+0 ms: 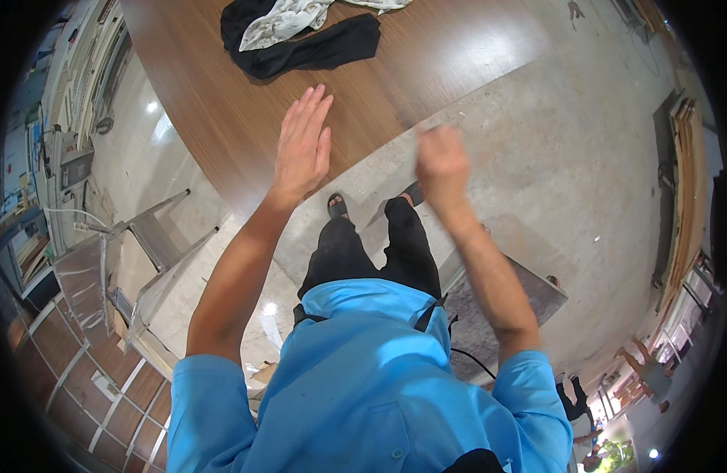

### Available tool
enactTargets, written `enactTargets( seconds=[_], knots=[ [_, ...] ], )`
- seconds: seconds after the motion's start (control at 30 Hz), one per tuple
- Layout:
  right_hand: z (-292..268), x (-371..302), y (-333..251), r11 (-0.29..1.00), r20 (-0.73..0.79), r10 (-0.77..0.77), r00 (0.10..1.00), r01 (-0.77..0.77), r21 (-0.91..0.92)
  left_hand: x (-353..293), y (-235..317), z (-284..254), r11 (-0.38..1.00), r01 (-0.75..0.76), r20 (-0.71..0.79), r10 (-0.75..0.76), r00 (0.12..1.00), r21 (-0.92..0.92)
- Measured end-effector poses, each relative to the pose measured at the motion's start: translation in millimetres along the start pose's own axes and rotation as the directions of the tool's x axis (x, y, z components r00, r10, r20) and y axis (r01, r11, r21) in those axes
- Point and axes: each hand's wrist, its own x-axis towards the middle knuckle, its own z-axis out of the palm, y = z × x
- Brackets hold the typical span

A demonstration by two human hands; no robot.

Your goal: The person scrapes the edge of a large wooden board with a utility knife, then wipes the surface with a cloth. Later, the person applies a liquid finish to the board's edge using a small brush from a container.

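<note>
Black cloth (326, 55) lies beyond the straight-fingered left hand (303, 150); right hand (442, 163) too blurred to tell.

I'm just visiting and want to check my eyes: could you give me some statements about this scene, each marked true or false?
1. The long black fabric piece lies on the brown wood-grain tabletop. True.
2. The left hand is open, its fingers outstretched. True.
3. The left hand's grip is closed on the black fabric piece. False: in this view its fingertips stop short of it.
4. The right hand is spread flat. False: it is blurred, with its fingers curled in.
5. The pale patterned fabric piece lies against the black one. True.
6. The person wears a red shirt. False: it is a light-blue short-sleeved shirt.
</note>
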Motion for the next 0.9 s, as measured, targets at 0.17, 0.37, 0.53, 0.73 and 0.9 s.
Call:
enactTargets(
  seconds=[0.17,0.37,0.53,0.73,0.9],
  knots=[
    [7.1,-84.8,-122.1,0.879,0.303,-0.006,0.953,-0.14,0.455,-3.4,2.1,-0.8,0.999,-0.04,0.018,0.04,0.999,0.022],
    [-21.3,-67.4,-91.2,0.934,-0.053,0.284,0.957,-0.264,0.24,-91.2,-3.4,-32.0,0.972,-0.112,0.297,0.047,0.954,0.207],
    [6.1,-1.6,-29.5,0.98,-0.267,0.154,0.951,-0.182,-0.081,-185.9,-41.0,-62.2,0.956,-0.044,0.243,-0.029,0.97,0.289],
    [48.5,-40.2,-118.9,0.989,-0.036,-0.068,0.997,0.062,-0.131,-288.8,-102.9,-59.8,0.886,0.46,-0.097,-0.454,0.886,0.058],
    [76.4,-104.4,-266.9,0.909,0.257,-0.28,0.925,0.169,0.38,-341.8,-156.4,-52.9,0.207,0.825,0.202,-0.912,0.358,-0.526]
  ],
)
